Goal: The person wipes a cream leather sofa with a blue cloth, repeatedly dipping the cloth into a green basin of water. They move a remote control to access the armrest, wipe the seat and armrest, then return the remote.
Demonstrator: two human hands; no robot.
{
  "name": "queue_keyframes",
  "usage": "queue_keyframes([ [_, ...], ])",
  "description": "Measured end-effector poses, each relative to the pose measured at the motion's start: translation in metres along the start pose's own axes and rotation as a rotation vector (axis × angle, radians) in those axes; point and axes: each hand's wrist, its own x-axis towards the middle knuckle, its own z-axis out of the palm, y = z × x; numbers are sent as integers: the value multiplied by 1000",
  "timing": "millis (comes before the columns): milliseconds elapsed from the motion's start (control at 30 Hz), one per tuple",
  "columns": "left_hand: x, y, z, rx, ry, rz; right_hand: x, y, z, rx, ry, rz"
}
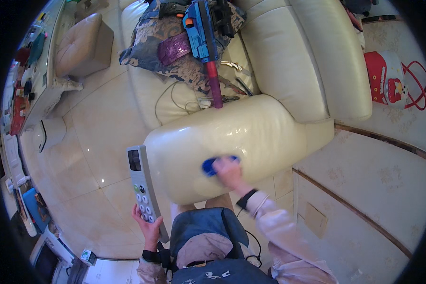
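My left hand grips the lower end of a long grey handset with a small dark screen and round buttons. The handset is held upright to the left of the cream leather sofa's armrest. On top of that armrest, my right hand presses on a blue object. Motion blur and my fingers partly hide it, so I cannot tell whether it is a cloth or a brush. Dark bands circle both wrists, below pale pink sleeves.
Beyond the armrest, a blue toy gun and a purple packet lie on a patterned cushion. A thin cable trails over the seat. A tufted stool stands left; a red-and-white bag is at right.
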Motion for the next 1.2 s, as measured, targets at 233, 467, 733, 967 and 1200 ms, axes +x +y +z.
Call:
queue_keyframes([
  [233,-9,-24,-13,-10,-10,-34,49,71,-13,-36,94,770],
  [467,-7,-21,-14,-38,-36,34,-19,-13,-4,102,-124,56],
  [733,-12,-35,-29,28,-53,110,16,68,-5,-49,229,871],
  [967,-9,-25,-28,27,-125,163,-76,-90,29,157,-77,28],
  [1200,1,-4,-22,251,-186,317,-49,82,-17,-58,293,1016],
])
